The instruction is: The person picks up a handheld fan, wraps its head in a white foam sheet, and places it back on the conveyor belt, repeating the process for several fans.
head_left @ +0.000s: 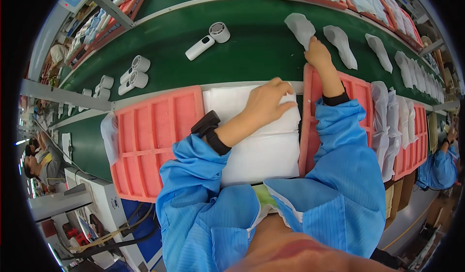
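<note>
My left hand (269, 102) rests with fingers spread on the top of a stack of white foam bags (261, 151) lying between two pink trays. My right hand (317, 53) reaches out over the green conveyor belt (242, 49) and pinches the lower end of a white bagged item (300, 28). A pink foam tray (155, 141) with empty slots lies to the left of the stack. Another pink tray (358, 90) lies under my right forearm. Both sleeves are blue.
Several white bagged items (341, 44) lie in a row along the belt to the right. White handheld fans (208, 40) (134, 75) lie on the belt at left. More bagged items stand in the right pink tray (387, 126). Other workers sit at far left and far right.
</note>
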A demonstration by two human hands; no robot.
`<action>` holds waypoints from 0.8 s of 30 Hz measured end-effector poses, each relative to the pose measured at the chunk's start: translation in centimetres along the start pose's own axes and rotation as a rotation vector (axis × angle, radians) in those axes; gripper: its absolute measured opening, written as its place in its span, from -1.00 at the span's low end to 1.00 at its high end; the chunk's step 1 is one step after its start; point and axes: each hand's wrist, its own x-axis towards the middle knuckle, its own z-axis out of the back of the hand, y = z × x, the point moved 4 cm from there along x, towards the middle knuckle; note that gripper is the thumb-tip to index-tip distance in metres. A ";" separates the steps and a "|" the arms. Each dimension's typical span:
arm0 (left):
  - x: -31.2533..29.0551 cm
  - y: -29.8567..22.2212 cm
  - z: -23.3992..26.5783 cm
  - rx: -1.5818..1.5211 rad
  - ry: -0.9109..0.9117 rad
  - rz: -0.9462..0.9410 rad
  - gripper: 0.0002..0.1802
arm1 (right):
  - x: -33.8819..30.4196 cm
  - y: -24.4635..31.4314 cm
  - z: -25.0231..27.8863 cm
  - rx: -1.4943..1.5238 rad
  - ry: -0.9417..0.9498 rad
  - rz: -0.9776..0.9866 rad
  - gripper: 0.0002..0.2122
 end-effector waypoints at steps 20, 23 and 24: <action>-1.4 2.5 -4.3 0.178 0.027 -0.063 -0.86 | 4.5 21.9 -5.4 0.647 0.217 0.387 -0.38; -1.3 2.2 -3.7 0.173 0.095 -0.020 -0.87 | 1.5 22.4 -1.7 0.764 0.192 0.435 -0.39; -1.1 2.1 -3.6 0.171 0.132 -0.004 -0.88 | 0.4 22.1 -0.6 0.761 0.198 0.430 -0.39</action>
